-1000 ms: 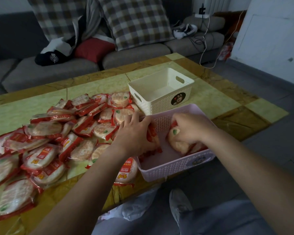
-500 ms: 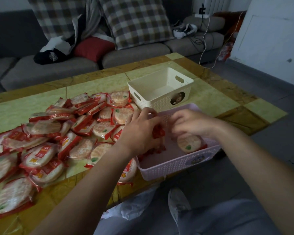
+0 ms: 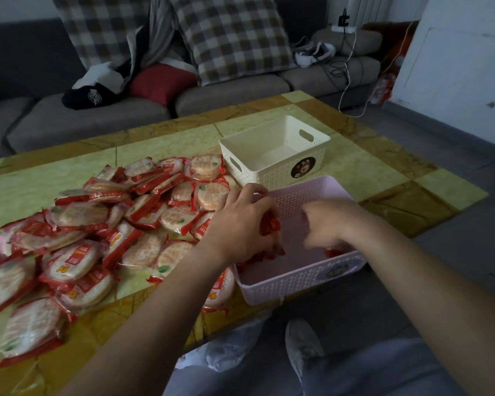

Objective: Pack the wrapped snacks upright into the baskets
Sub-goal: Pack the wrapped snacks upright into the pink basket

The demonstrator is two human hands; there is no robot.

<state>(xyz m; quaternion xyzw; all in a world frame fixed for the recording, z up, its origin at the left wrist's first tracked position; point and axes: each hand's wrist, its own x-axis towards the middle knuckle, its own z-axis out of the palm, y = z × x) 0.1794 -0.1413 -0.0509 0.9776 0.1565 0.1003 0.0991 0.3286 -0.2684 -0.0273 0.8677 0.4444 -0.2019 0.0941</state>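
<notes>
A pink basket (image 3: 295,278) stands at the table's near edge, overhanging it. My left hand (image 3: 240,224) grips several red-wrapped snacks (image 3: 270,225) upright against the basket's left wall. My right hand (image 3: 327,224) is inside the basket, blurred, fingers down on a snack (image 3: 332,253) of which only a red edge shows. A big pile of wrapped round snacks (image 3: 97,241) covers the table to the left. Behind the pink one sits a cream basket (image 3: 277,170) with nothing in it.
The table (image 3: 369,172) has green and brown tiles. A grey sofa (image 3: 97,115) with checked cushions runs behind it. A cable (image 3: 347,90) hangs at the back right. My shoe (image 3: 302,342) and a plastic bag (image 3: 226,350) lie below the table edge.
My right hand has dropped lower into the pink basket, and the round snack it held now shows only a red edge. My left hand stays on the upright snacks.
</notes>
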